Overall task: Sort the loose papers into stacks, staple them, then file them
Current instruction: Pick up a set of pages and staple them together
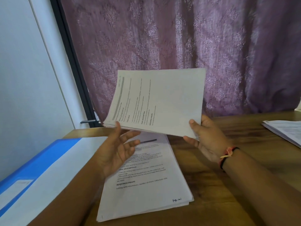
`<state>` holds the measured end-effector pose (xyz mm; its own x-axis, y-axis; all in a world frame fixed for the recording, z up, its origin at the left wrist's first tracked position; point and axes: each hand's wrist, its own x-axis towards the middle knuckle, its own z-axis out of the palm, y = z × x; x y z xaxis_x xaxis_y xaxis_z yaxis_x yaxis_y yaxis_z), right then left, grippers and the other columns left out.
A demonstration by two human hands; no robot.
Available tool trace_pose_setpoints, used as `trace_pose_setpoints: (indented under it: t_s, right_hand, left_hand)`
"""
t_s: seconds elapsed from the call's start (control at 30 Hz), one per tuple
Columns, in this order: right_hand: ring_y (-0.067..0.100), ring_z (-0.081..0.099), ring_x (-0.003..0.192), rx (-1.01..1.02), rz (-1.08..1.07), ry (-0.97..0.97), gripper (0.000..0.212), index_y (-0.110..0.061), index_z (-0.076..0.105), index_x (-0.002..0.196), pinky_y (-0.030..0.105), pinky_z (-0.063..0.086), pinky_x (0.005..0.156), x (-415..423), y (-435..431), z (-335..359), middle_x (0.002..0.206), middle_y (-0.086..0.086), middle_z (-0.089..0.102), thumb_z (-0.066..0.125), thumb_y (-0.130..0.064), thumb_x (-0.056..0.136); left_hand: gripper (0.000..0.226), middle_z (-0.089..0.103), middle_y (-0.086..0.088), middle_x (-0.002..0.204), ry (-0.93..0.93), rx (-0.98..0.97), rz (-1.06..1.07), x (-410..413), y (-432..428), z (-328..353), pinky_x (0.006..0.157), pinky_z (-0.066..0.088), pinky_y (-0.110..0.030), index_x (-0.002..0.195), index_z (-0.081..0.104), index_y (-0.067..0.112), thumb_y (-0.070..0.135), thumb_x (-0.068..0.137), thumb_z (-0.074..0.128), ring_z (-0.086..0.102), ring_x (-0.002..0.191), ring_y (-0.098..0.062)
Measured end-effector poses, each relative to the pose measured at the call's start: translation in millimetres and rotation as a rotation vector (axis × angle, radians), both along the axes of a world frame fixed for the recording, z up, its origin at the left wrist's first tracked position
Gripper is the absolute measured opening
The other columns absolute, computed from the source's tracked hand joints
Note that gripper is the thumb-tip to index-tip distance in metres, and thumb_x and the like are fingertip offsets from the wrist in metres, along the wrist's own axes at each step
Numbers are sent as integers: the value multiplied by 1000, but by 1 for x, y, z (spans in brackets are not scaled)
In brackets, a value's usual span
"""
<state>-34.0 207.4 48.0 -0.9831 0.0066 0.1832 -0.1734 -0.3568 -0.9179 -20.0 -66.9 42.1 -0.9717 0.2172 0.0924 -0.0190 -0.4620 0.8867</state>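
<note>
- Held set. We see the white printed sheaf of papers raised in the air over the brown wooden tabletop. It is turned sideways and hangs above the flat white stack of printed sheets without touching it.
- Right hand. It pinches the sheaf's near right corner, thumb on top and fingers curled beneath, and we judge that it bears the weight.
- Left hand. Its fingers are spread and nearly straight under the near left corner. Only the thumb tip touches the paper edge, and the hand closes on nothing.
- Step in hand, as we judge it: squaring one sorted set before stapling. The sheet edges at the near left corner look slightly fanned.
- How to do it well: we would bring the left fingers flat against the left edge and ease the right pinch. Then we would tap a long edge on bare tabletop, not on the stack below, so the sets do not mix.
- Surroundings. The blue-and-white plastic file folder lies at the left. A second pile of white papers lies at the far right, well apart. We see no stapler.
</note>
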Motion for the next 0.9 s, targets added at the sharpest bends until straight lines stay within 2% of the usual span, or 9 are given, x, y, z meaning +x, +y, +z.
trace_pose_setpoints:
  t_s: [0.07, 0.17, 0.23, 0.33, 0.5, 0.63, 0.67, 0.73, 0.9]
  right_hand:
    - [8, 73, 89, -16, 46, -20, 19, -25, 61, 117, 24, 58, 57, 5, -12, -1, 102, -11, 75, 50, -16, 104]
    - [16, 70, 103, 21, 121, -20, 20, -24, 59, 120, 26, 58, 58, 13, -31, -4, 116, -4, 72, 49, -19, 104]
    - [20, 70, 104, 49, 183, -9, 22, -26, 58, 123, 27, 59, 60, 19, -40, -6, 119, -2, 71, 47, -21, 105]
    - [24, 73, 100, 59, 255, -9, 25, -27, 56, 127, 30, 61, 63, 25, -46, -7, 120, 1, 71, 47, -23, 105]
    - [27, 72, 103, 13, 378, -76, 30, -22, 54, 133, 31, 62, 65, 26, -43, -3, 123, 5, 70, 47, -20, 104]
    - [35, 68, 110, 20, 512, -142, 33, -15, 53, 136, 33, 61, 80, 27, -37, 0, 124, 15, 69, 47, -21, 104]
    - [36, 69, 108, 30, 546, -156, 33, -14, 53, 135, 32, 60, 80, 28, -35, 1, 121, 20, 69, 47, -21, 104]
    - [32, 72, 99, 54, 565, -173, 32, -14, 53, 134, 26, 60, 70, 29, -33, 3, 117, 24, 69, 46, -22, 104]
    - [16, 73, 76, 77, 467, -178, 28, -14, 59, 129, 19, 57, 54, 25, -31, 2, 111, 17, 73, 51, -20, 102]
  left_hand:
    - [78, 71, -17, 105, 19, -63, -43, 2, 14, -2, 53, 58, -25, 133, 59, 11, 54, 73, 82, 70, 74, -21]
    - [44, 67, -14, 80, 34, -269, -53, 12, 35, -5, 51, 52, -25, 106, 64, 5, 40, 83, 73, 63, 63, -20]
    - [31, 63, -14, 72, 54, -344, -52, 17, 44, -6, 50, 51, -25, 96, 66, 5, 35, 88, 72, 61, 59, -20]
    - [21, 62, -13, 70, 70, -363, -11, 19, 45, -7, 50, 50, -24, 92, 68, 5, 25, 92, 68, 59, 56, -19]
    - [17, 61, -11, 68, 80, -399, 6, 17, 38, -5, 50, 50, -23, 96, 67, 5, 21, 91, 69, 58, 55, -17]
    - [14, 62, -11, 68, 70, -377, 14, 16, 37, -4, 50, 50, -23, 94, 68, 5, 19, 91, 69, 57, 56, -17]
    - [15, 62, -11, 69, 69, -372, 16, 15, 36, -4, 51, 50, -23, 93, 68, 5, 20, 91, 70, 57, 56, -17]
    - [15, 63, -11, 69, 69, -372, 10, 15, 36, -3, 51, 51, -23, 89, 69, 5, 20, 91, 69, 58, 56, -17]
    - [14, 63, -10, 69, 73, -386, -16, 16, 36, -2, 52, 51, -23, 90, 68, 5, 18, 96, 66, 58, 57, -17]
